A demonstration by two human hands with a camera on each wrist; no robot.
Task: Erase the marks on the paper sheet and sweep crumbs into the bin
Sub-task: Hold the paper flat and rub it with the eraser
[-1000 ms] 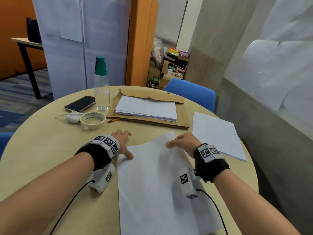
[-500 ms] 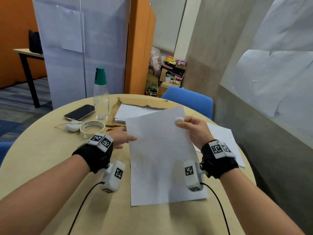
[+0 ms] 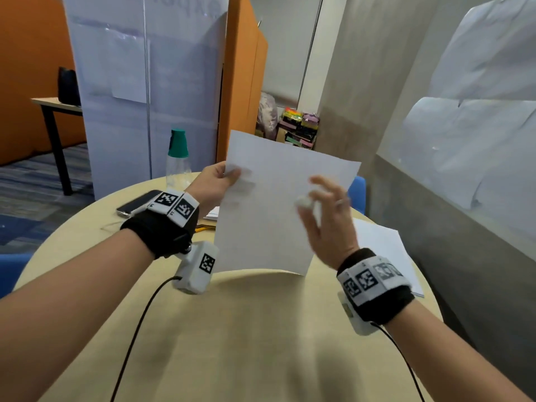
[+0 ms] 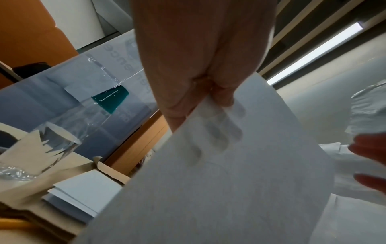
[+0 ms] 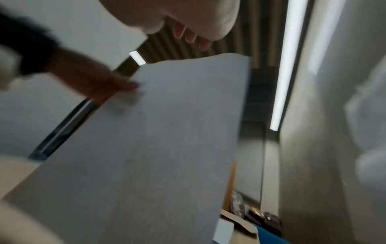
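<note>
The white paper sheet (image 3: 275,216) stands nearly upright above the round table (image 3: 246,329). My left hand (image 3: 214,181) pinches its left edge, thumb in front and the fingers showing as shadows through the sheet (image 4: 229,181). My right hand (image 3: 327,216) is blurred in front of the sheet's right half, off the paper. Its fingers are spread, and a small white eraser (image 3: 303,202) sits pinched at the thumb tip. In the right wrist view the sheet (image 5: 167,140) fills the middle. No marks or crumbs can be made out.
A green-capped bottle (image 3: 177,163) and a phone (image 3: 136,203) stand at the table's far left. A spare white sheet (image 3: 383,248) lies at the right edge, with a blue chair (image 3: 358,192) behind. A paper stack on cardboard (image 4: 83,194) lies behind the held sheet.
The sheet rose from flat on the table to upright in the air. My left hand took its left edge; my right hand let go of it and drew back, keeping the eraser.
</note>
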